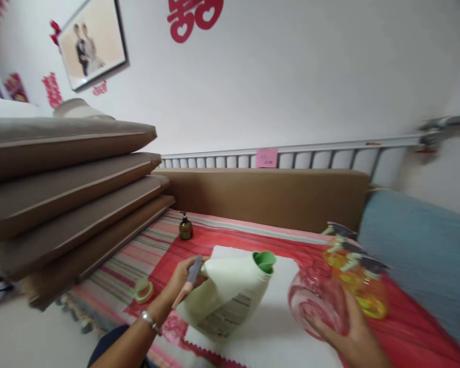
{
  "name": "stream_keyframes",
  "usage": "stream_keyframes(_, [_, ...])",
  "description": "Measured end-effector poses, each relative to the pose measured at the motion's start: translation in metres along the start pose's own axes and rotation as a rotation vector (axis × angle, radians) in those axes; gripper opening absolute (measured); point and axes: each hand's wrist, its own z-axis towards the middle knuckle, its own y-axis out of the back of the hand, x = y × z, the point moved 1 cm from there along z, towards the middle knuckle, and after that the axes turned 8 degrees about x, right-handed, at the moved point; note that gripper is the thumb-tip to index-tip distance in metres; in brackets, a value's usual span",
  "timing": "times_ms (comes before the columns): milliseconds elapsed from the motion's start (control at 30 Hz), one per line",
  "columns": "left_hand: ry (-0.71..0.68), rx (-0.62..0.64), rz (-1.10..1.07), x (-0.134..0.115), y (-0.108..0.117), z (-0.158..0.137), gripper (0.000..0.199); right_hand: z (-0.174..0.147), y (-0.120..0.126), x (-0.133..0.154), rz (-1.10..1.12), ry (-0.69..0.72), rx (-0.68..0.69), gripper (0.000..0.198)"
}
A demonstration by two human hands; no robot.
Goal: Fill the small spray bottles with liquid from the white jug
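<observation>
My left hand is closed around the handle of a white detergent jug, which is tipped to the right. Inside the jug's mouth is a green spout. A narrow grey-and-pink piece lies across the left hand; I cannot tell what it is. My right hand grips a clear pink round bottle from its right side, with its neck uncovered. The jug's spout and the bottle are apart, and no stream shows between them. Under both lies a white cloth.
Several spray bottles with yellow liquid stand on the right, on red cloth. A dark pump bottle stands farther back. A pale cap sits at the left. Stacked cushions and a blue cushion flank the area.
</observation>
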Motion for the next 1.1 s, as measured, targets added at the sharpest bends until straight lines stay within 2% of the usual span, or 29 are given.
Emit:
stream_keyframes(100, [0.041, -0.046, -0.034, 0.009, 0.005, 0.003, 0.033, -0.007, 0.011, 0.024, -0.038, -0.061, 0.077, 0.078])
stream_keyframes(233, [0.072, -0.079, -0.085, 0.022, 0.011, 0.014, 0.03, -0.005, 0.027, 0.056, -0.185, 0.036, 0.194, 0.075])
stream_keyframes(367, [0.071, -0.104, -0.2, 0.032, 0.012, 0.018, 0.032, 0.014, 0.041, 0.08, -0.429, 0.145, 0.254, 0.074])
stream_keyframes(500, [0.102, -0.109, -0.288, 0.026, 0.008, 0.016, 0.031, 0.038, 0.046, 0.098, -0.573, 0.228, 0.305, 0.076])
stream_keyframes(733, [0.202, -0.099, -0.47, 0.013, 0.001, 0.019, 0.018, 0.064, 0.042, 0.117, -0.767, 0.347, 0.311, 0.073])
stream_keyframes(867, [0.199, -0.065, -0.511, 0.019, -0.002, 0.022, 0.028, 0.069, 0.044, 0.125, -0.838, 0.418, 0.333, 0.07])
stream_keyframes(1000, [0.205, -0.034, -0.512, 0.025, -0.003, 0.022, 0.029, 0.07, 0.048, 0.131, -0.877, 0.449, 0.364, 0.07])
stream_keyframes(1100, [0.209, -0.041, -0.504, 0.033, -0.004, 0.024, 0.037, 0.07, 0.05, 0.135, -0.898, 0.46, 0.382, 0.07])
